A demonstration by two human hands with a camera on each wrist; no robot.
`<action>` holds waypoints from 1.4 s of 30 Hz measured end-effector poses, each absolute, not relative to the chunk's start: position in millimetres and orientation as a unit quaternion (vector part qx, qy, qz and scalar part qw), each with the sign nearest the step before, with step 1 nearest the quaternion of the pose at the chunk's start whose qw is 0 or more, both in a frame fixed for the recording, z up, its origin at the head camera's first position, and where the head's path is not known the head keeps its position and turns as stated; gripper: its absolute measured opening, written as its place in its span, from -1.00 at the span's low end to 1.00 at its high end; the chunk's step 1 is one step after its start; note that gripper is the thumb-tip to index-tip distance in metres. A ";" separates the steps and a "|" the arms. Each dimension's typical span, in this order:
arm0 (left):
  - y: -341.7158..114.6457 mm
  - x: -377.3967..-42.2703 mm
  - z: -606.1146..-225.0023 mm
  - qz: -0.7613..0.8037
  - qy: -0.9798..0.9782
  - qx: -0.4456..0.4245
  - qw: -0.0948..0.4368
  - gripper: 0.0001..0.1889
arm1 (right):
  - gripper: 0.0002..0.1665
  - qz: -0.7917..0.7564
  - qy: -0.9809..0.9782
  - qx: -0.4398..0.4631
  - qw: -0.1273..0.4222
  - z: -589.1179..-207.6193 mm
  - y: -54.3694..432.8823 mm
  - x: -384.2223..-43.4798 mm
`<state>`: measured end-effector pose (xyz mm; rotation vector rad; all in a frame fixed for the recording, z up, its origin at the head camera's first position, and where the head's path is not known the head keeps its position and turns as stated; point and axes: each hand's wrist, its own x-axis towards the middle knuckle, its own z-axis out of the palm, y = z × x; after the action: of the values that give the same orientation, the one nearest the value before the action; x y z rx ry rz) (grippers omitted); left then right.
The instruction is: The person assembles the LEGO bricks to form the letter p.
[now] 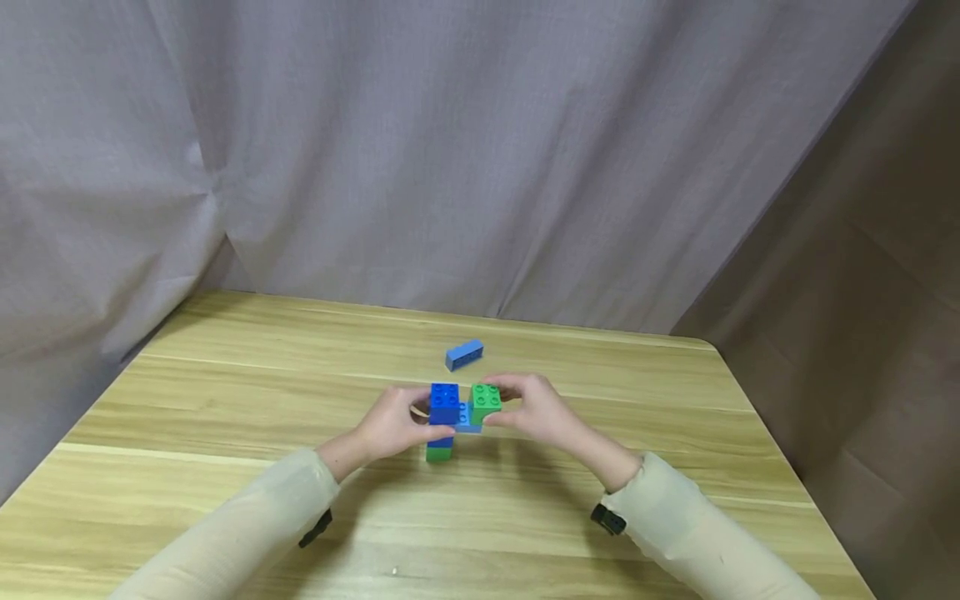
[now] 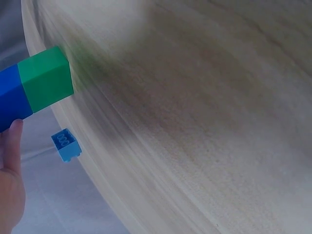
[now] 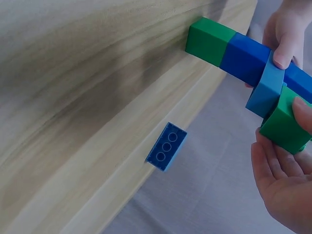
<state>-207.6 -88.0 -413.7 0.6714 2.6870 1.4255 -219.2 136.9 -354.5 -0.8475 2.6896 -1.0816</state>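
Observation:
My left hand (image 1: 393, 422) grips a stack of toy building bricks from the left, with the thumb across its front. A dark blue brick (image 1: 444, 403) tops the stack, above a light blue brick (image 3: 267, 88) that juts out to the right. Below come another dark blue brick (image 3: 245, 58) and a green brick (image 3: 209, 42) at the bottom. Between thumb and fingers, my right hand (image 1: 538, 408) pinches a second green brick (image 1: 486, 402) at the light blue brick's jutting end. A narrow dark gap shows between those two in the right wrist view. Whether the stack touches the table cannot be told.
A loose light blue brick (image 1: 465, 355) lies on its side behind the hands, its hollow underside showing in the right wrist view. The wooden table (image 1: 225, 400) ends at a grey curtain (image 1: 420, 167) at the back, with cloth along the right too.

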 end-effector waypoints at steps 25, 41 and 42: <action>-88.5 -205.8 -414.1 0.468 0.856 0.218 0.011 -0.59 | -0.51 -0.335 0.893 -0.290 0.077 -355.7 135.3 -223.0; -86.0 -207.0 -419.1 0.480 0.852 0.209 0.004 -0.60 | -0.44 -0.373 0.855 -0.336 0.129 -341.2 150.6 -245.2; -85.6 -207.2 -419.3 0.479 0.852 0.210 0.003 -0.59 | -0.45 -0.388 0.853 -0.325 0.129 -340.6 152.4 -250.4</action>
<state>-207.2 -85.6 -419.3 0.6580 2.6732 1.5017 -250.4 152.4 -340.6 -0.9445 2.4783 -1.1277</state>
